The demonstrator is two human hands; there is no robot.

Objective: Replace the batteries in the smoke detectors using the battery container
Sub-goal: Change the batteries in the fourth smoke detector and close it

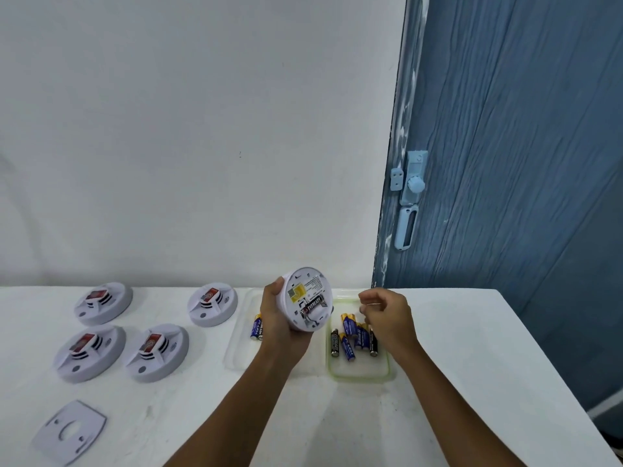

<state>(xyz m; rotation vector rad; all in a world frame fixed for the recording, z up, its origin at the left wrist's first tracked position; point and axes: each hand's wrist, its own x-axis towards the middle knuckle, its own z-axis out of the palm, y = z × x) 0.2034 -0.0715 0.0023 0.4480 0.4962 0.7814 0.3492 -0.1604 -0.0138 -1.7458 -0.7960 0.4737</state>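
Observation:
My left hand point(281, 323) grips a round white smoke detector point(308, 298), lifted off the table with its back side toward me. One black battery point(313, 305) lies in its open compartment. My right hand point(386, 316) hovers just right of the detector, above the battery container point(359, 372), fingers loosely curled; whether it holds anything is unclear. The green-rimmed container holds several blue and black batteries point(349, 342). A clear tray point(237, 348) left of it holds two blue batteries point(257, 326), partly hidden by my left hand.
Several more white smoke detectors point(156, 352) with red labels lie face up on the left of the white table point(472, 365). A white mounting plate point(69, 431) lies at the front left. A white wall stands behind; a blue door point(522, 163) is at the right.

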